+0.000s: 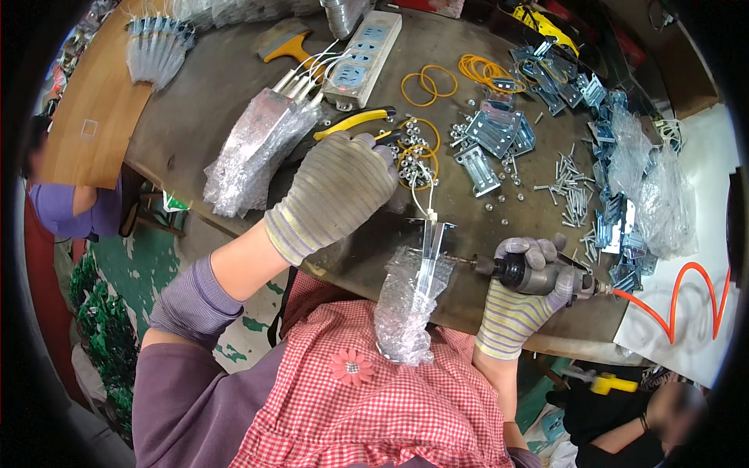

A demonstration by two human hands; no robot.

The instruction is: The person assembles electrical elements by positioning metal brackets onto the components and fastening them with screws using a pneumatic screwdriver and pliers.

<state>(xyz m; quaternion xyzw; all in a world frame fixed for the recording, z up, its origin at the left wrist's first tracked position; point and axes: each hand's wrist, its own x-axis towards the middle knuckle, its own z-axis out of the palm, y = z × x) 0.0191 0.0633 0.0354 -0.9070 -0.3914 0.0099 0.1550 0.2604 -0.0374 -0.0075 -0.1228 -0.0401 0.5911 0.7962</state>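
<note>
My right hand (524,300), in a striped knit glove, is closed around a pneumatic screwdriver (538,274). Its bit points left and reaches the metal bracket (428,253) of a part lying at the table's front edge. White wires come out of that part's top, and bubble wrap (402,312) covers its lower portion, which overhangs toward my apron. My left hand (339,191), gloved alike, bends its fingers down at a pile of small nuts (413,140), beside yellow-handled pliers (351,123). Its fingertips are hidden, so what they pinch does not show.
Bubble-wrapped parts (257,152) lie at left, wired toward a power strip (367,58). Rubber bands (429,84), metal brackets (495,129) and loose screws (573,191) spread across the right. An orange coiled hose (672,308) trails from the screwdriver. Another person (624,425) sits at lower right.
</note>
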